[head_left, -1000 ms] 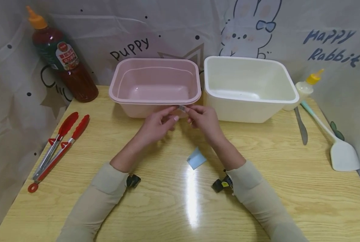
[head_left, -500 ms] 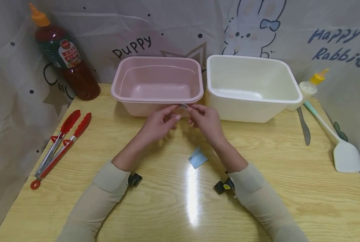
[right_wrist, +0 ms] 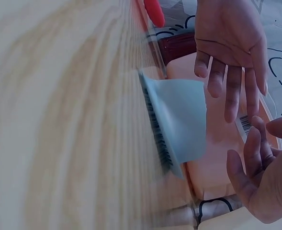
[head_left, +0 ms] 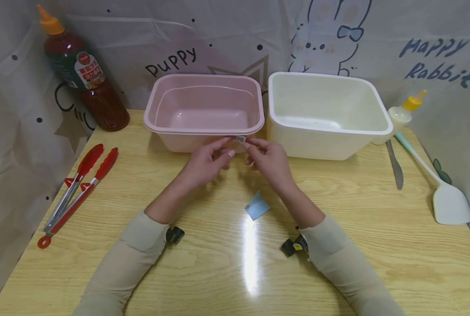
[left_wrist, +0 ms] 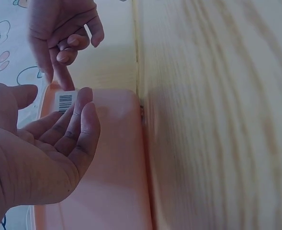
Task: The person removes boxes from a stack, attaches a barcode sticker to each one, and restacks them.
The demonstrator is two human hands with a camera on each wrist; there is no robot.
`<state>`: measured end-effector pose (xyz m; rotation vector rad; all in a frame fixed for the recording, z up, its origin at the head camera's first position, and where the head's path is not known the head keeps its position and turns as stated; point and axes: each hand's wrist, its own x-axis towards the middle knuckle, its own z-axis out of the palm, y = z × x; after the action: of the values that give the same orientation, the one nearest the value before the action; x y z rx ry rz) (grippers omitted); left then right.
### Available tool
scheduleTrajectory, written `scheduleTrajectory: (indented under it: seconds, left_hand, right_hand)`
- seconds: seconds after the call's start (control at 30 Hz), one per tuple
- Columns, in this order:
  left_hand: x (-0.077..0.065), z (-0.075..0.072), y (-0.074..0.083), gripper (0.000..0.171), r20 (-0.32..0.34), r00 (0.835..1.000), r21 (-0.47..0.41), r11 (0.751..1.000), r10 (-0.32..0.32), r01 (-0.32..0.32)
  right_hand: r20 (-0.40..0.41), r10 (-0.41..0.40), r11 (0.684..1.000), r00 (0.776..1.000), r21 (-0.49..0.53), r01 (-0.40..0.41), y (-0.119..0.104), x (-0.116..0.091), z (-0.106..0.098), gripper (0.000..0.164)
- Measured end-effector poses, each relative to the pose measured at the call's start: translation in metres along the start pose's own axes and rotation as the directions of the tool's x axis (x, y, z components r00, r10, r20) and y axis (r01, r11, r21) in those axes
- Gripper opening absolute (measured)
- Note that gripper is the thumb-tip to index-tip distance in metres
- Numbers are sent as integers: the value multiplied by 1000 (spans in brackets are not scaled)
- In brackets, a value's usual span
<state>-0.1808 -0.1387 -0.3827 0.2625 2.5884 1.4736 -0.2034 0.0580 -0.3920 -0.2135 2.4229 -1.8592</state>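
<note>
A small white barcode label (head_left: 240,139) lies against the outer wall of the pink plastic basin (head_left: 203,131), just under its front rim. My left hand (head_left: 205,164) touches the label's left end with a fingertip. Its fingers look relaxed and nearly straight in the left wrist view, the thumb standing apart. From the other side my right hand (head_left: 269,164) reaches in, fingertips at the label's right edge; its index finger and thumb look spread rather than pinched. Between the forearms a light blue paper piece (head_left: 257,206) lies on the table, one side raised in the right wrist view.
A white bin (head_left: 310,142) stands right of the basin. To the left are red-tipped tongs (head_left: 77,193) and a red sauce bottle (head_left: 85,79). A yellow-capped bottle (head_left: 400,115), a knife (head_left: 394,166) and a white spatula (head_left: 452,204) are at the right.
The right fingertips have shifted slightly away from the label, so more of it shows. The left hand stays where it was. The whole view shifts a little with the head.
</note>
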Motion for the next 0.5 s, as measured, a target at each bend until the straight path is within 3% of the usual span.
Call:
scheduleTrajectory:
  seconds: [0.23,0.4,0.5]
  left_hand:
    - [0,-1,1,51,6,1000,0,1000,5,-5]
    - [1,-2,0,51,4,1000,-7,1000,-4,4]
    - [1,-4,-1,51,6,1000,-6,1000,-12,12]
  right_hand:
    - [45,36,998,998,-49,-34,1,4,-8,32]
    - [170,-38,999,985,-9,40,-1,8,-4,32]
    - [179,-50,999,983,18,48,-3,8,-2,33]
